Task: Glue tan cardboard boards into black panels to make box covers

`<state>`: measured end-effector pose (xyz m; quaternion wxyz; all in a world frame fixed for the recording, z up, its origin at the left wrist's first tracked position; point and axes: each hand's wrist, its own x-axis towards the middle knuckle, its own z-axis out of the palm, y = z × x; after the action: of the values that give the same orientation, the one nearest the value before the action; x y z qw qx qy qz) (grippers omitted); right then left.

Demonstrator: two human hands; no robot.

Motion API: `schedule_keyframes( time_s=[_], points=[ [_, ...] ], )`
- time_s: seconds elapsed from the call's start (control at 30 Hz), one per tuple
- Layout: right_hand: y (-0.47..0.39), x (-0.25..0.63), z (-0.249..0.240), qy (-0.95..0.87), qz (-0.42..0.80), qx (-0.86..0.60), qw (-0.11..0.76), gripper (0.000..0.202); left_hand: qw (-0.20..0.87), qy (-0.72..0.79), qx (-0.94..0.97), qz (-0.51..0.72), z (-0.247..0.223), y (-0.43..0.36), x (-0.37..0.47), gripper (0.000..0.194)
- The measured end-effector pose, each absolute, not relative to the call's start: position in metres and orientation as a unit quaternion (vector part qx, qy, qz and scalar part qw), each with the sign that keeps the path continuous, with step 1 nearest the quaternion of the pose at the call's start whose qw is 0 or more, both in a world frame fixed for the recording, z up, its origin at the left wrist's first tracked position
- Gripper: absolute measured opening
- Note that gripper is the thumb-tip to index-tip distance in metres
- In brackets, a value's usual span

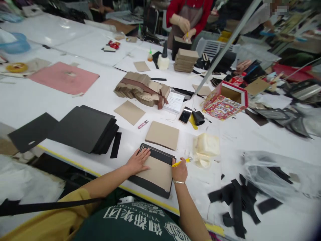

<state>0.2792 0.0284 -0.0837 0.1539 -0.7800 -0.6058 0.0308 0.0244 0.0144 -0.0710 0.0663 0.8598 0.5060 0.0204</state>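
My left hand [138,161] lies with its fingers spread on a beige board [156,172], which rests on a black sheet [150,185] at the table's front edge. A black strip shows along the board's far side, under my fingertips. At the board's right edge, my right hand [180,171] is closed around a yellow-handled brush [177,164]. The brush's far end points toward a cloudy plastic glue container [206,145]; its tip is hard to make out. Just beyond the black sheet sits a small stack of beige boards [162,135].
Black sheets [82,127] are piled at left, with a black strip [115,145] beside them. Pink snips [143,124], a phone [185,115], tied board bundles [140,87] and a red box [224,102] stand farther back. Black scraps [238,201] lie right. A co-worker [190,20] works opposite.
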Motion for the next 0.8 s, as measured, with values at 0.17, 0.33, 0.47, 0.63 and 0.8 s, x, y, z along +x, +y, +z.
schedule_keyframes(
  time_s=[0.17, 0.33, 0.47, 0.63, 0.8],
  points=[
    [0.018, 0.272, -0.077, -0.616, 0.053, -0.772, 0.15, 0.039, 0.068, 0.653, 0.75, 0.082, -0.074, -0.025, -0.05, 0.068],
    [0.018, 0.259, -0.073, -0.651, 0.051, -0.739, 0.167, 0.036, 0.15, 0.671, 0.712, 0.139, -0.061, -0.052, -0.054, 0.055],
    [0.027, 0.258, -0.068, -0.66, 0.025, -0.726, 0.19, 0.04, 0.04, 0.642, 0.738, 0.204, -0.014, -0.044, -0.064, 0.046],
    [0.023, 0.275, -0.057, -0.681, 0.013, -0.686, 0.255, 0.046, -0.086, 0.732, 0.661, 0.141, 0.057, -0.033, -0.148, 0.073],
    [0.005, 0.282, -0.038, -0.686, 0.087, -0.658, 0.298, 0.042, 0.062, 0.715, 0.697, 0.001, 0.058, -0.039, -0.228, 0.052]
  ],
)
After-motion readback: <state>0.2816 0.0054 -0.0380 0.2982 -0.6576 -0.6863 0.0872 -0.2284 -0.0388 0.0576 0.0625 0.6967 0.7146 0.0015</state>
